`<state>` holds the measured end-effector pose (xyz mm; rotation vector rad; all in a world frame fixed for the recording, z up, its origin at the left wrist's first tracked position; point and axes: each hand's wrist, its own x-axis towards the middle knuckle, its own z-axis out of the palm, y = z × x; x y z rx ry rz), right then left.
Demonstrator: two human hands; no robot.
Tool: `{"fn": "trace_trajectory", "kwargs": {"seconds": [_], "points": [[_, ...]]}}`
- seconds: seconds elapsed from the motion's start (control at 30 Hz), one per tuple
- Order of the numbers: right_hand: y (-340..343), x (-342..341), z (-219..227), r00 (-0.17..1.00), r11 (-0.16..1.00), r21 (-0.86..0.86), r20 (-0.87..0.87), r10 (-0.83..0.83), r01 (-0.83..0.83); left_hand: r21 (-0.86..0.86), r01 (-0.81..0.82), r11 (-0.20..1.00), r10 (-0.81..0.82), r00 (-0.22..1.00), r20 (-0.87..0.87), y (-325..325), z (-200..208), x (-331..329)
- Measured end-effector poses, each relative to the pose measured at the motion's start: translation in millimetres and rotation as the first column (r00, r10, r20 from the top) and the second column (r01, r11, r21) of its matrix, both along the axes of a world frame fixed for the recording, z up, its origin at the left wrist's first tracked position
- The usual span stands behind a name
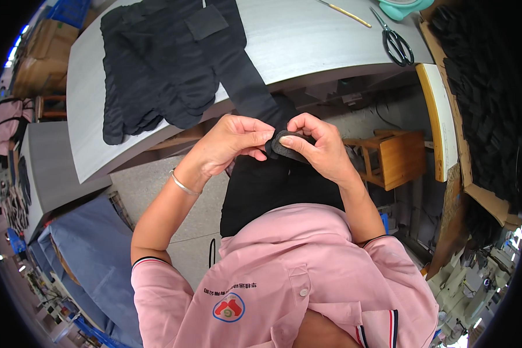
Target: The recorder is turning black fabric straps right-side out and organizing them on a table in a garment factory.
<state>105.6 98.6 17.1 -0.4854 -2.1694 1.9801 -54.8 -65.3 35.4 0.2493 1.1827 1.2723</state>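
Both hands meet over my lap at the near edge of the table. A long black fabric strap (246, 81) runs from the table down to them. My right hand (325, 145) pinches the strap's folded end, thumb on top of a dark grey piece (287, 142). My left hand (235, 142) has its thumb and forefinger pressed together at the left side of the same end. Black fabric pieces (156, 69) lie layered on the table just beyond my left hand, and the strap passes along their right side.
The pale table (307, 40) curves across the front. Black-handled scissors (397, 46), a thin yellow tool (345, 13) and a teal container (401, 7) lie at its far right. A carton of black pieces (475, 104) stands at right, a wooden stool (397, 159) below the table. Blue cloth (98, 249) hangs at left.
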Motion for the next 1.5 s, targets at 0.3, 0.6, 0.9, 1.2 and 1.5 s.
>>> {"fn": "trace_trajectory", "kwargs": {"seconds": [0.3,0.6,0.9,1.2,1.5], "points": [[-7,10,6,0.997,0.979,0.203,-0.071,0.004,0.011,0.03,-0.015,0.999,0.02,0.981,-0.195,-5,0,22],[-7,11,2,0.996,0.988,0.144,-0.071,0.061,-0.05,0.097,-0.114,0.989,0.11,0.993,0.038,-8,-16,39],[-7,12,2,0.994,0.988,-0.123,0.037,0.102,-0.097,0.146,-0.089,0.985,0.103,0.99,-0.097,-14,-22,42],[-18,9,-6,0.998,0.936,-0.35,0.052,-0.017,0.034,0.164,-0.131,0.978,0.195,0.85,-0.489,-8,-20,56],[-44,7,-20,0.92,0.889,0.262,0.006,-0.391,0.376,0.153,-0.134,0.979,0.184,0.264,-0.947,3,-37,84]]}}
